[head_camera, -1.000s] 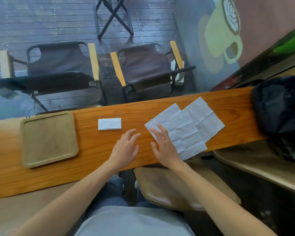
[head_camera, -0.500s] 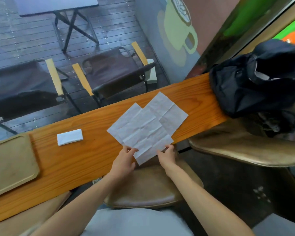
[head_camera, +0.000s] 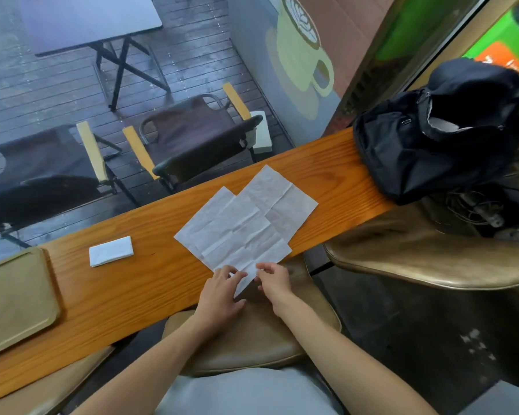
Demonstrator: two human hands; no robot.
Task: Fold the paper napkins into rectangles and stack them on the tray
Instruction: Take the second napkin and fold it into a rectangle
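Head camera view: a seated person works at a long orange-brown wooden worktop (head_camera: 150, 283), both bare hands on the near corner of a creased, unfolded white paper napkin (head_camera: 237, 232) that overhangs the worktop's near edge. The left hand (head_camera: 222, 290) has its fingers (head_camera: 235, 275) pressed together on the corner, and the right hand (head_camera: 271, 280) pinches the same corner from the other side, fingertips closed on the paper. A second unfolded white napkin (head_camera: 277, 199) lies partly beneath the first, toward the far edge.

The step in hand appears to be the first fold of the top sheet. Done well, it likely means lifting only the top sheet, so the lower one does not drag along, then carrying the corner across to meet its opposite edge along the existing crease lines and pressing the fold flat on the wood rather than in the air past the worktop's edge. Thin tissue of this kind probably tears or skews if pulled hard, so a light, even pull from both hands seems wise.

One small folded white rectangular napkin (head_camera: 111, 251) rests on the worktop, well left of the hands, near but not on the tan rectangular tray (head_camera: 18, 298). What shows of the tray, at the left edge of the frame, holds nothing. A black fabric backpack (head_camera: 432, 145) sits at the worktop's right end.
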